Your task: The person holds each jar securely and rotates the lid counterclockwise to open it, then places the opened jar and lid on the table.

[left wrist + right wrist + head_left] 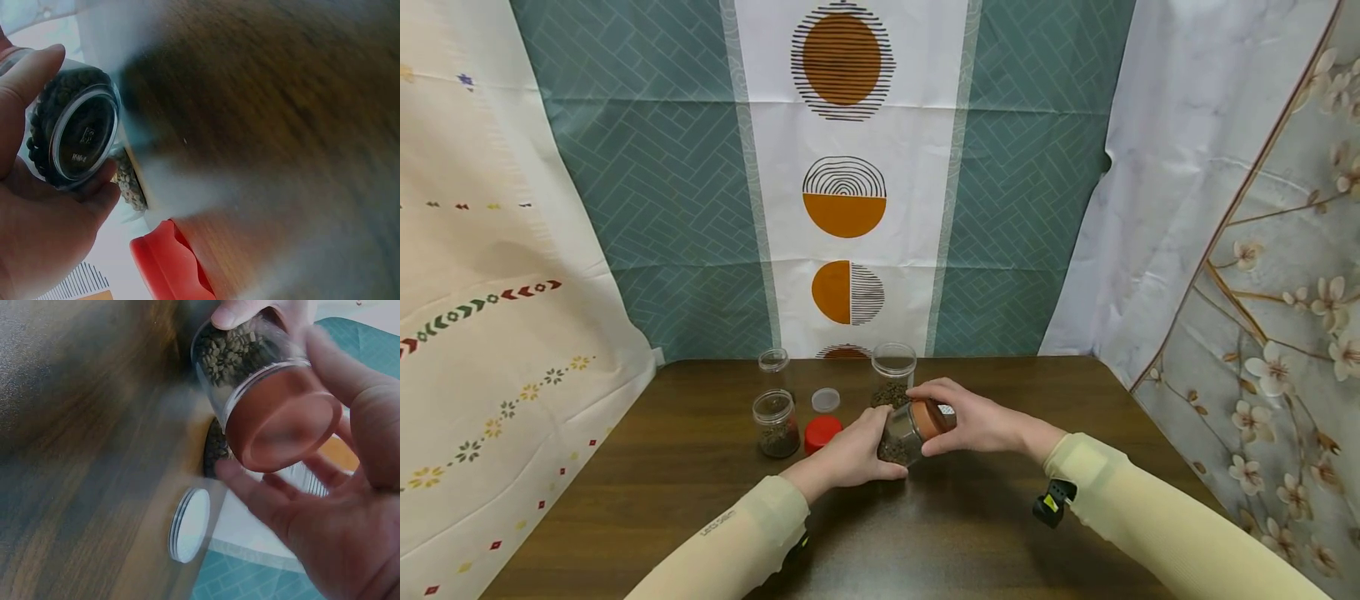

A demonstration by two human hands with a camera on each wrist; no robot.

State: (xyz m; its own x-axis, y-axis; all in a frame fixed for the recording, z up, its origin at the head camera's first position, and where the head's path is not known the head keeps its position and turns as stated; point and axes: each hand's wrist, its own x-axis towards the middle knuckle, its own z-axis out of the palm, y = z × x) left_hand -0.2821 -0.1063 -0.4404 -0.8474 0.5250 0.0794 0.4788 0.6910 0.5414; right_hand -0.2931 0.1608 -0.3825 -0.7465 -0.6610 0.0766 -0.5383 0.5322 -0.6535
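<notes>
A clear jar (898, 437) with dark pellets inside is tilted between my two hands over the table. My left hand (859, 450) grips its body near the base, thumb on one side and fingers on the other, as the left wrist view shows. Around its brown-orange lid (284, 419) are the fingers and thumb of my right hand (977, 419), slightly blurred in the right wrist view. The jar's lid faces right, its embossed bottom left. Just behind stands an open jar (892, 392) partly filled with similar pellets.
To the left on the wooden table (700, 475) are an open jar (777, 425) with dark contents, a taller clear jar (773, 363), a red lid (823, 432) and a translucent lid (826, 400). A white lid (190, 525) lies beyond my right hand. Curtains hang behind.
</notes>
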